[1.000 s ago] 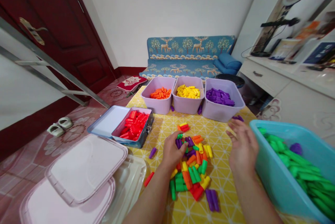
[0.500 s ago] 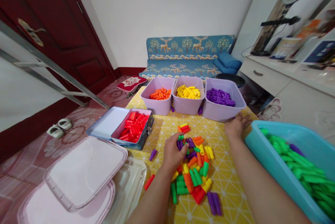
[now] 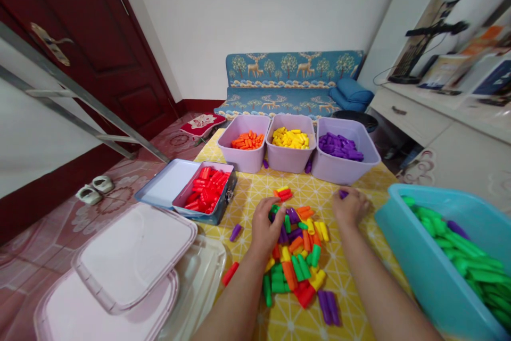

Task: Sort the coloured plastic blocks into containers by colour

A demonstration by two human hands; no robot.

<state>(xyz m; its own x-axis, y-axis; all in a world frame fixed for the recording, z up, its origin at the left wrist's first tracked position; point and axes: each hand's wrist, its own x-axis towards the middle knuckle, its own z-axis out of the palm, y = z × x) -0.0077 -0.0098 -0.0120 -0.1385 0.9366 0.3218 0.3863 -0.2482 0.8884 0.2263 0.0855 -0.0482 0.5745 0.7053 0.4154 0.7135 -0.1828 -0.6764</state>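
Bent over the upper left of a mixed pile of colored plastic pieces is my left hand, its fingers curled around or over green and purple pieces; its exact hold is partly hidden. My right hand is closed on a purple piece, in front of the lilac bin of purple pieces. Beside that bin stand a lilac bin of yellow pieces and a lilac bin of orange pieces.
On the right stands a turquoise bin of green pieces with one purple among them. A tin box of red pieces lies open at left, near stacked lids. A loose purple piece lies left of the pile.
My right hand has moved left from beside the turquoise bin's far corner, and a purple piece now shows in its fingers. My left hand stays over the pile. The view has shifted slightly.
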